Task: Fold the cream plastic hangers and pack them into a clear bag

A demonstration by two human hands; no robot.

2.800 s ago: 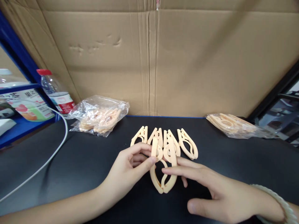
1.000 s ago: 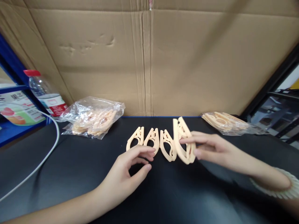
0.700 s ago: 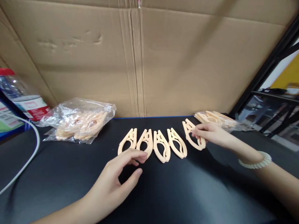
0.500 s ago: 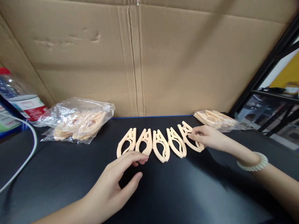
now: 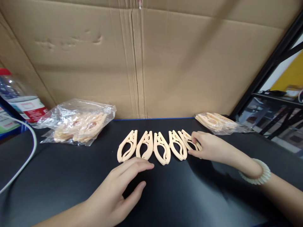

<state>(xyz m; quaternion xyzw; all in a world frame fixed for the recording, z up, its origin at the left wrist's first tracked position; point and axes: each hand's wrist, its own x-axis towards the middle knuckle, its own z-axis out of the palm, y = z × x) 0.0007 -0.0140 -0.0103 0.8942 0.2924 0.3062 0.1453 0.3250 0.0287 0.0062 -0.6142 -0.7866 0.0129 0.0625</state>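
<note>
Several cream plastic folding hangers lie folded in a row on the black table, the middle hanger [image 5: 168,154] among them. At the row's right end my right hand [image 5: 208,146] has its fingers closed on the rightmost hanger [image 5: 186,135], covering part of it. That hanger sits close beside its neighbour [image 5: 182,154]. My left hand [image 5: 123,186] hovers open in front of the left part of the row, thumb and fingers apart and holding nothing. Just beyond its fingers are the leftmost hanger [image 5: 121,154] and the second hanger [image 5: 149,151].
A clear plastic bag [image 5: 80,121] of similar hangers lies at the back left, another bag [image 5: 216,123] at the back right. A red-capped bottle [image 5: 30,107] and a white cable [image 5: 33,146] are at the left. Behind stands a cardboard panel [image 5: 189,63]; a black rack [image 5: 279,97] is at right.
My right hand has shifted the rightmost hanger slightly left and nearer to me, down against the row. My left hand has drawn back a little from the hangers, still open.
</note>
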